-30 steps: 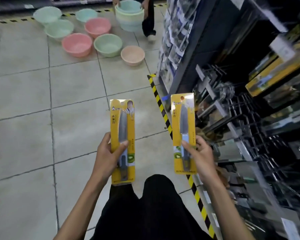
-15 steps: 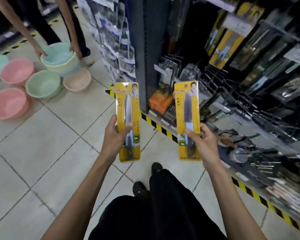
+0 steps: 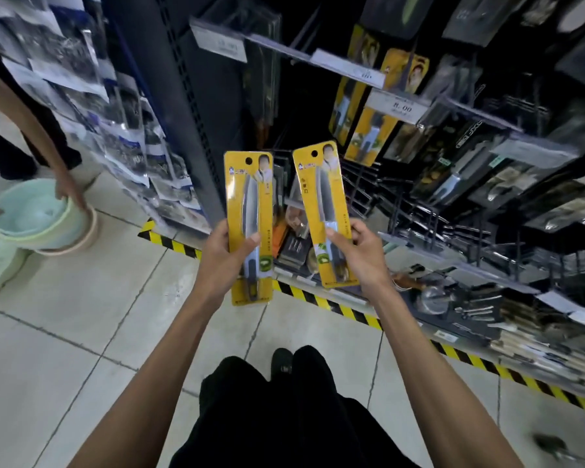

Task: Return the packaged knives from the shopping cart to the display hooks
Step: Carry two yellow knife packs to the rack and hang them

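Pale grey tile floor (image 3: 65,332) extends below and to the left of both grips. A dark display rack (image 3: 169,96) stands beyond the grips and runs off to the right; its hooks carry packaged utensils, mostly blurred. A yellow-and-black hazard stripe (image 3: 352,314) runs along the rack's foot, passing beneath the two held packs.

Far left of the left grip, stacked plastic basins (image 3: 31,217) sit on the floor, with another person's hand (image 3: 70,194) on the rim.

Above and right of the right grip, matching yellow knife packs (image 3: 368,130) hang on the rack, behind a price tag (image 3: 397,108).

The left packaged knife (image 3: 249,197) is held upright in front of the rack, clear of any hook. The left hand (image 3: 222,261) grasps its lower half, thumb across the front, fingers behind.

The right packaged knife (image 3: 321,190) is just beside the first, not touching it, top tilted slightly left, also clear of the hooks. The right hand (image 3: 362,258) grasps its lower half, thumb on the front, fingers wrapped round the right edge.

Each pack's hang hole is at its top, above the grip: left hole (image 3: 249,161), right hole (image 3: 314,153). Both holes are unoccupied.
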